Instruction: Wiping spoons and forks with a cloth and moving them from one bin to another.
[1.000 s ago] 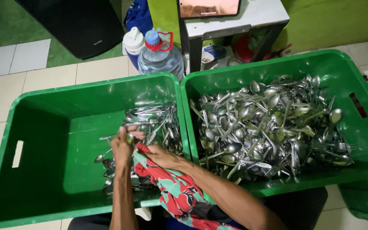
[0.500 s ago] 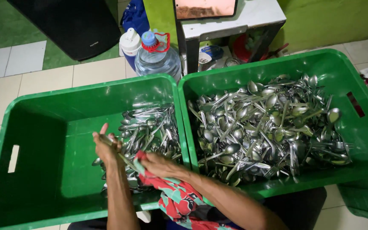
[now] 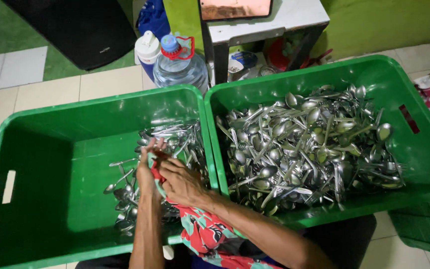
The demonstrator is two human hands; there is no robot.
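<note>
My left hand and my right hand meet over the right part of the left green crate. Both close on a red and green patterned cloth that trails back to my lap. Whether a piece of cutlery is wrapped in the cloth between the fingers is hidden. Under and around my hands lies a loose pile of metal spoons on the crate's floor. The right green crate holds a heaped mass of metal spoons and forks.
Behind the crates stand a large water bottle with a blue cap, a white-capped container and a small white table. A black box sits at the back left. Another green crate corner shows at lower right.
Half a second ago my left hand was spread out to the left of the cloth. It has come back to the cloth and closed beside my right hand.
</note>
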